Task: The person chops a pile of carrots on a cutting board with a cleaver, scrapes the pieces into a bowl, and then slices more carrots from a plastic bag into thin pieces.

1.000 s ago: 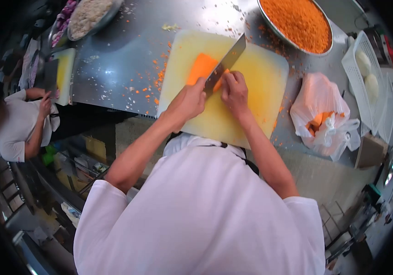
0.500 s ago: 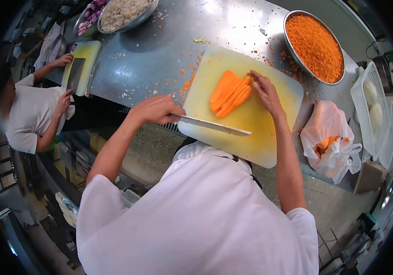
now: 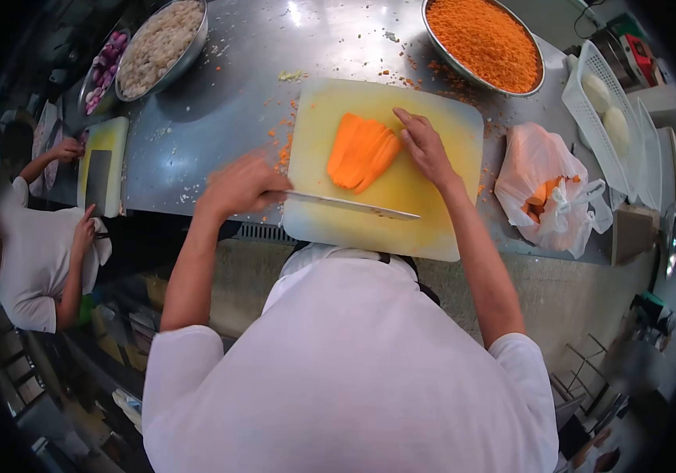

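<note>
My left hand (image 3: pixel 245 185) is closed around the handle of a broad-bladed knife (image 3: pixel 354 206), somewhat blurred. The blade reaches across the near part of a yellow-stained white cutting board (image 3: pixel 314 106), below a stack of sliced carrot (image 3: pixel 360 152). The slices lie overlapped in a compact fan at the middle of the board. Beside their upper right edge is my right hand (image 3: pixel 426 146), its fingers stretched out and holding nothing, with fingertips close to the slices.
A bowl of chopped carrot (image 3: pixel 484 43) stands behind the board, and a bag of carrots (image 3: pixel 543 189) lies to the right. White basket (image 3: pixel 606 118) at far right. Bowls of pale chopped pieces (image 3: pixel 164 47) and purple onions (image 3: pixel 105 67) stand left, near a co-worker (image 3: pixel 46 260) with a cleaver.
The view has turned, shifting the table and bowls. The carrot slices lie closer together than before. My left hand still grips the knife; the right stays beside the slices.
</note>
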Tool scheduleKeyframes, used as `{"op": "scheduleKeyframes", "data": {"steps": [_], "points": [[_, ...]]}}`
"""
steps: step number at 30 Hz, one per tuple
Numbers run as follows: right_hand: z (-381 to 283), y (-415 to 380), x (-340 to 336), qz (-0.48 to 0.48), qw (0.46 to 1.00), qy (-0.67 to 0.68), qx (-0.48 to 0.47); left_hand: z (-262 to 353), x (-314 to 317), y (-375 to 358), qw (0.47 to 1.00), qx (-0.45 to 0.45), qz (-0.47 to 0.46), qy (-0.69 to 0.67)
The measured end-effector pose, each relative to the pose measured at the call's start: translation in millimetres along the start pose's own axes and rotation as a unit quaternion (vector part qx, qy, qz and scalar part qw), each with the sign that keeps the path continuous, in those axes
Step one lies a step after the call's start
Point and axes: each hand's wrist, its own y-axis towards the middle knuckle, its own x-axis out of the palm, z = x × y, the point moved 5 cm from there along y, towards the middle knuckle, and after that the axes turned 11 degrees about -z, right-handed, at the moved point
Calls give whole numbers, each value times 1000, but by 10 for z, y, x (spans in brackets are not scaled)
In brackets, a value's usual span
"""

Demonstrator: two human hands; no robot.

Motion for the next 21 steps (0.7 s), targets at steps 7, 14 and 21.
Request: {"op": "scheduleKeyframes", "data": {"steps": [7, 14, 21], "points": [[-532, -38, 719, -6, 946, -324, 19, -171, 68, -831, 989, -66, 93, -95], [-569, -71, 756, -22, 932, -351, 86, -459, 305, -1081, 931, -147, 263, -204], [-519, -100, 668, -11, 958, -276, 71, -399, 582, -640, 841, -201, 282, -415]]}}
